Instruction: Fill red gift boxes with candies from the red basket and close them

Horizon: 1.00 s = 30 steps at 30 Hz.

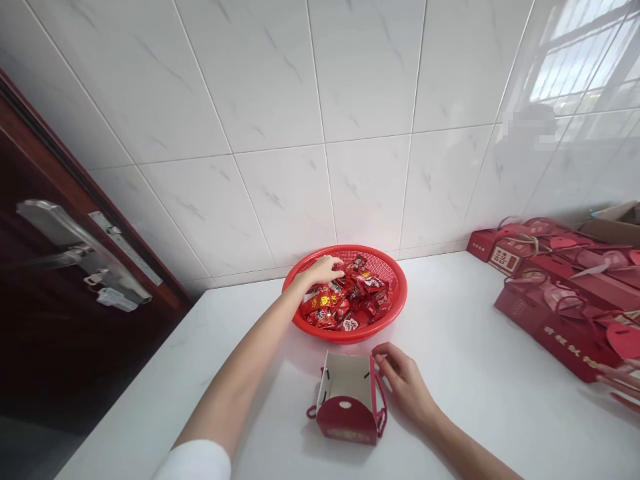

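Note:
My left hand (323,270) reaches into a red plastic basket (400,293), its fingers curled down among red wrapped candies (360,290). The fingertips are partly hidden, so I cannot make out exactly which piece lies under them. In front of the basket stands a small dark red gift box (345,423), open at the top, with a white inside and red cord handles on its sides. At the far right corner of the box, my right hand (403,377) has its thumb and fingers closed on the side wall.
Several red gift boxes (560,333) with cords stand grouped on the right of the white table (450,320). Another person's hand (623,383), blurred, is beside them. A cardboard box (615,227) sits behind. A tiled wall backs the table; a dark red door (65,320) is at left.

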Available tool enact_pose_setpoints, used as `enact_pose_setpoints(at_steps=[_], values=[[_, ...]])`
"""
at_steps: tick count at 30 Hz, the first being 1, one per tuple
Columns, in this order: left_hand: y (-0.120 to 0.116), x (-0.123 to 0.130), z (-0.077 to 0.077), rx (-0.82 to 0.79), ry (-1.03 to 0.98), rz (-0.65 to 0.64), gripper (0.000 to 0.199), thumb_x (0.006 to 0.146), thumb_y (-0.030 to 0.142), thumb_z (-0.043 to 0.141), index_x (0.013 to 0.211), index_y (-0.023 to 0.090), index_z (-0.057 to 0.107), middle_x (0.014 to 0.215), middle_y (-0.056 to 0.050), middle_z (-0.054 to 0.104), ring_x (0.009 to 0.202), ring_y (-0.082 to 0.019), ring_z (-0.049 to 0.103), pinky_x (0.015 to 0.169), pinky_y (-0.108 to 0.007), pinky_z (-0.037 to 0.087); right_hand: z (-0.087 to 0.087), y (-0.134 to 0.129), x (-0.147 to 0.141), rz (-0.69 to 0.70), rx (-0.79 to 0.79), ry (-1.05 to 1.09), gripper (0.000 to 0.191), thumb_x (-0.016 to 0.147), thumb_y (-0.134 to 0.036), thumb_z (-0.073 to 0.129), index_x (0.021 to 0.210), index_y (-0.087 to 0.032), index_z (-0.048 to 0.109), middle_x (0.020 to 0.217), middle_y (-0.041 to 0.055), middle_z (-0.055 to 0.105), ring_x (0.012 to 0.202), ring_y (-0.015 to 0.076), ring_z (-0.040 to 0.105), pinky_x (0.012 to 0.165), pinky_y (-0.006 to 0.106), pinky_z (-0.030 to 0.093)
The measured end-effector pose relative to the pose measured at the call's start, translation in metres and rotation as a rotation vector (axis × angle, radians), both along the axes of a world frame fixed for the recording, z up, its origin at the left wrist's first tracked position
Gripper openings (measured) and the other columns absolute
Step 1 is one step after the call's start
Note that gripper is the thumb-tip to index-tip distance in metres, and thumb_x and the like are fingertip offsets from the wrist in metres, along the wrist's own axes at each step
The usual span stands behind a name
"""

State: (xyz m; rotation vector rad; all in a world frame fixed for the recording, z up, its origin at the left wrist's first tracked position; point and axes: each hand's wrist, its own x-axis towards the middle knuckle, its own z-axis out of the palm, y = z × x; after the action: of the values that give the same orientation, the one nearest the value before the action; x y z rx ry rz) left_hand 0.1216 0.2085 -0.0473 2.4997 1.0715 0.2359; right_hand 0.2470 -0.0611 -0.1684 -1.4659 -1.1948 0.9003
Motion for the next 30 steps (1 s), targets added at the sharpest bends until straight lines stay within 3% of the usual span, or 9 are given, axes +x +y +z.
enact_pose_setpoints(at_steps=[3,6,10,18,24,30], values=[[0.009,0.017,-0.006,-0.002,0.077,0.027,0.037,0.097,0.034,0.068,0.129,0.017,0.063,0.135,-0.012,0.063,0.118,-0.027,0.064,0.101,-0.049,0.054,-0.002,0.001,0.001,-0.001,0.007,-0.007,0.036,0.093,-0.053,0.047,0.087,-0.02,0.061,0.081,0.0049,0.065,0.072,0.0199,0.055,0.069,0.031,0.044],[0.012,0.026,-0.015,-0.025,0.153,0.052,0.037,0.097,0.036,0.068,0.129,0.017,0.063,0.133,-0.012,0.063,0.117,-0.027,0.064,0.099,-0.05,0.055,-0.005,0.003,0.003,0.001,0.01,-0.013,0.036,0.093,-0.052,0.047,0.087,-0.02,0.061,0.082,0.0056,0.066,0.073,0.02,0.056,0.069,0.031,0.044],[0.011,0.025,-0.022,-0.046,0.185,0.073,0.035,0.098,0.034,0.068,0.128,0.016,0.063,0.129,-0.011,0.065,0.113,-0.026,0.065,0.095,-0.048,0.057,-0.007,0.004,0.005,0.01,0.025,-0.013,0.034,0.093,-0.05,0.048,0.088,-0.02,0.062,0.084,0.0065,0.068,0.073,0.0203,0.057,0.069,0.031,0.045],[0.002,0.016,-0.019,-0.119,0.175,0.022,0.023,0.1,0.032,0.065,0.116,0.016,0.068,0.113,-0.007,0.07,0.093,-0.019,0.07,0.082,-0.037,0.061,-0.002,0.002,0.003,0.006,-0.002,-0.025,0.03,0.089,-0.047,0.049,0.088,-0.02,0.063,0.076,0.0038,0.065,0.068,0.0195,0.056,0.065,0.03,0.043],[-0.001,0.025,-0.02,0.03,0.181,0.084,0.045,0.097,0.033,0.069,0.139,0.019,0.057,0.144,-0.013,0.056,0.123,-0.03,0.06,0.1,-0.052,0.055,0.001,0.002,0.001,0.023,-0.007,-0.039,0.028,0.088,-0.045,0.049,0.086,-0.02,0.062,0.075,0.0038,0.066,0.066,0.0188,0.056,0.063,0.03,0.043],[0.001,0.033,-0.027,0.024,0.184,0.054,0.038,0.098,0.033,0.068,0.133,0.019,0.061,0.138,-0.012,0.061,0.124,-0.029,0.061,0.104,-0.052,0.052,0.002,0.001,-0.001,0.021,-0.001,-0.039,0.029,0.089,-0.046,0.049,0.084,-0.02,0.063,0.078,0.0044,0.068,0.067,0.0184,0.056,0.063,0.029,0.043]])
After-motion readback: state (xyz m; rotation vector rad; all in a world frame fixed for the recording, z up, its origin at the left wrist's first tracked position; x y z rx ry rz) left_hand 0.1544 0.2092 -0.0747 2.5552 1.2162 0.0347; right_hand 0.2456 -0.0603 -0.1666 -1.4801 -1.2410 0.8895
